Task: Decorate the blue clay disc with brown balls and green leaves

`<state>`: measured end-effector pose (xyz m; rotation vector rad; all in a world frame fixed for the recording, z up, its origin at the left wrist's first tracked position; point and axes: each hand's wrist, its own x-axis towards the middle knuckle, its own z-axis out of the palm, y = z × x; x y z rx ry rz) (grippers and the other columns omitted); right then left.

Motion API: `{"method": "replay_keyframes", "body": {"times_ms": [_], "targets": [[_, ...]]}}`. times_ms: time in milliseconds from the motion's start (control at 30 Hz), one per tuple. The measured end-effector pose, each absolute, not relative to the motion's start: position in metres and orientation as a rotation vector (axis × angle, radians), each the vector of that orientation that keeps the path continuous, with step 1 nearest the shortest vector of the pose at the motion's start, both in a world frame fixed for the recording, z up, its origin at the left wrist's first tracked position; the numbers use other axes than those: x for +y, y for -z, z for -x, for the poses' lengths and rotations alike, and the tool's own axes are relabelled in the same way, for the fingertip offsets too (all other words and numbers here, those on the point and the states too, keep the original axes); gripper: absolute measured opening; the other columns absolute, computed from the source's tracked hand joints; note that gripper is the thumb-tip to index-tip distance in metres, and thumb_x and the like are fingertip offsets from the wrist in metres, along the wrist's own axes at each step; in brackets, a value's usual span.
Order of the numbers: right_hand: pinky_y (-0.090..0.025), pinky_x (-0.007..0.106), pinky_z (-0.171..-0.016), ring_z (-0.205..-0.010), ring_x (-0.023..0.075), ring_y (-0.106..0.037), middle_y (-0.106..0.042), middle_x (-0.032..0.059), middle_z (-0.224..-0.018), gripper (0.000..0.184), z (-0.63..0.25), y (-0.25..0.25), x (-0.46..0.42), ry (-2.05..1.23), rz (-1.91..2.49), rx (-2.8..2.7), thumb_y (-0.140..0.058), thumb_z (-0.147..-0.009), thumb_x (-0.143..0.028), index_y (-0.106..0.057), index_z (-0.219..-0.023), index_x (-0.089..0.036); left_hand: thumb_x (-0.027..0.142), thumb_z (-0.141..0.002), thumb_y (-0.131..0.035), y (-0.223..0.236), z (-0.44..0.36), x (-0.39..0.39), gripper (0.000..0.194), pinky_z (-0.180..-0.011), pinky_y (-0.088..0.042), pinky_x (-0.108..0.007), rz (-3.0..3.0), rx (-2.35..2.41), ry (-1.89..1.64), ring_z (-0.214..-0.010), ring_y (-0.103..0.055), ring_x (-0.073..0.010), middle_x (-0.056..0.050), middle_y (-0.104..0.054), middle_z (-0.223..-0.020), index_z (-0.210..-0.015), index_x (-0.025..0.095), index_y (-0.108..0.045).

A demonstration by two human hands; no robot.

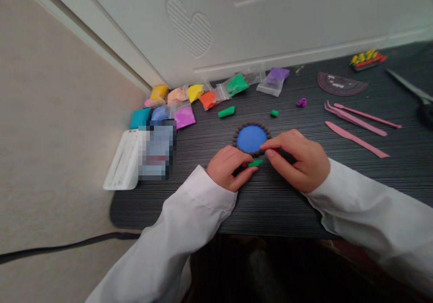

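Left hand (228,165): thumb and fingers clamped on the green clay piece (255,163), nearest that hand; long axis crosswise, free end toward the right hand (299,158). Right fingertips: close together, slightly beyond the piece; grip cannot be determined. Blue disc (251,138): farther, just past the piece.

Three green pieces (226,112) show: one between the left fingers (255,164), two beyond. One blue disc (251,139) sits by the right fingers (265,150). Right of those are three pink tools (357,139), one pair of scissors (411,88) and one half-disc (341,84). Beyond the left fingers are at least ten coloured packets (237,84).
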<state>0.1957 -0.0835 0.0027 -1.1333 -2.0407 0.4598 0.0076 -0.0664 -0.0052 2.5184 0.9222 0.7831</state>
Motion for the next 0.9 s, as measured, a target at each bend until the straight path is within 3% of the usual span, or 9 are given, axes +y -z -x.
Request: {"method": "replay_keyframes", "body": {"times_ms": [300,533,767,900], "targets": [[-0.04,0.026,-0.064,-0.063,0.0109,-0.054,-0.059,-0.0014,-0.07,0.015,-0.2032,-0.0109,-0.0875,-0.602,1.042,-2.127,-0.049,-0.076,-0.033,-0.056,-0.083,-0.021,0.019,-0.07,-0.057,-0.0011,-0.0165,-0.0659,0.009,-0.066,-0.045,-0.027,-2.561,0.912,-0.979,-0.068,-0.054,-0.0122,-0.002,-0.061,-0.068,-0.079,0.016,-0.057],[-0.042,0.023,-0.065,-0.069,0.0105,-0.054,-0.059,-0.0005,-0.072,0.009,-0.2011,-0.0074,-0.085,-0.619,1.001,-2.073,-0.052,-0.074,-0.024,-0.056,-0.081,-0.02,0.013,-0.066,-0.061,0.0039,-0.016,-0.0632,0.014,-0.065,-0.045,-0.026,-2.563,0.803,-1.089,-0.068,-0.055,-0.0117,-0.002,-0.062,-0.068,-0.079,0.016,-0.056],[-0.044,0.024,-0.062,-0.066,0.0105,-0.054,-0.06,0.0002,-0.074,0.012,-0.2,-0.0063,-0.0811,-0.717,1.046,-1.984,-0.053,-0.073,-0.024,-0.057,-0.084,-0.021,0.015,-0.069,-0.058,-0.0004,-0.0182,-0.0656,0.009,-0.067,-0.046,-0.026,-2.472,0.8,-1.099,-0.068,-0.057,-0.0116,-0.003,-0.064,-0.069,-0.077,0.017,-0.058],[-0.044,0.025,-0.063,-0.067,0.0107,-0.053,-0.06,0.0005,-0.073,0.009,-0.2001,-0.0068,-0.0807,-0.825,1.048,-1.91,-0.053,-0.073,-0.024,-0.058,-0.079,-0.02,0.02,-0.066,-0.062,0.0007,-0.0175,-0.0693,0.019,-0.064,-0.046,-0.027,-2.173,0.942,-1.029,-0.066,-0.054,-0.0113,-0.004,-0.062,-0.076,-0.085,0.017,-0.058]]}}
